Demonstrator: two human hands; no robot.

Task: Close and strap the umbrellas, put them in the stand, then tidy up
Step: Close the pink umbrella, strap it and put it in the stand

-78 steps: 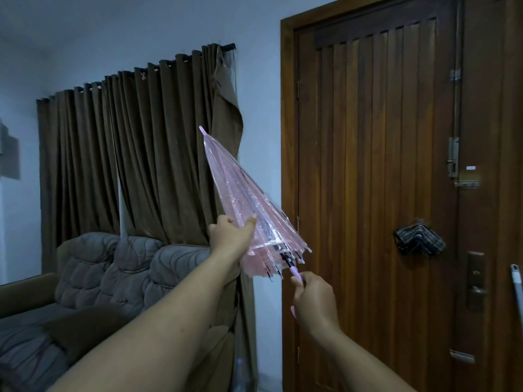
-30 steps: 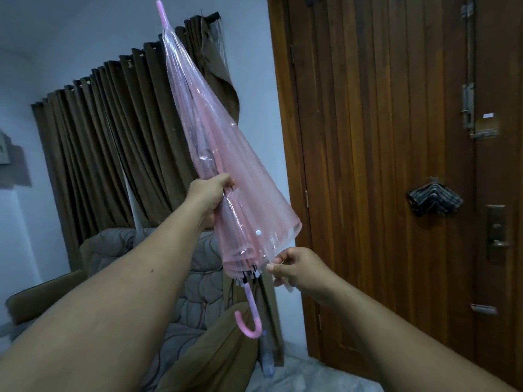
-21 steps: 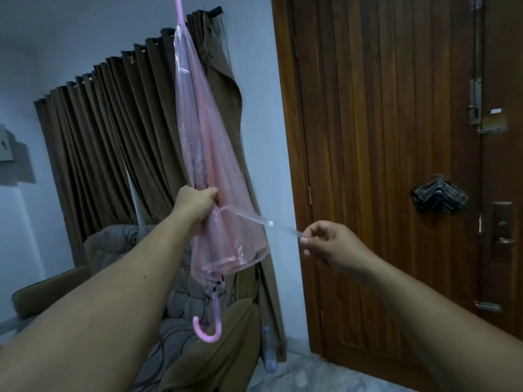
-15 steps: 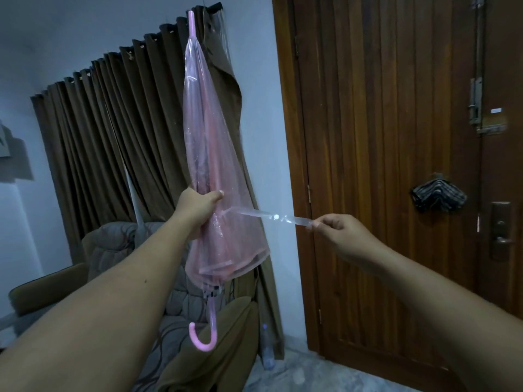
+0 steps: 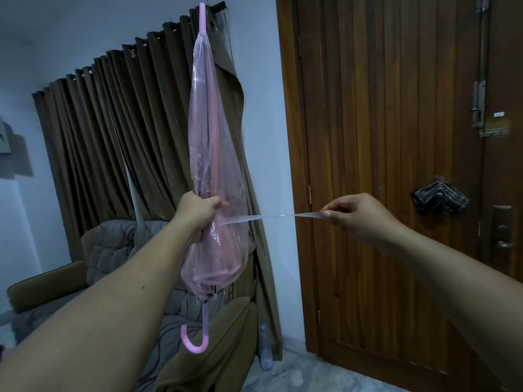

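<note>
Head view | my left hand (image 5: 198,215) grips the closed pink umbrella (image 5: 210,154) upright | my right hand (image 5: 353,213) pinches its strap (image 5: 256,218), stretched taut between my fingers.

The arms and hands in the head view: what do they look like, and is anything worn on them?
Both arms are bare as far as the frame shows them; no sleeve comes into view. The left hand and the right hand have no glove, and I see no ring, watch or bracelet. The nails that show on the right hand look short and unpainted.
</note>
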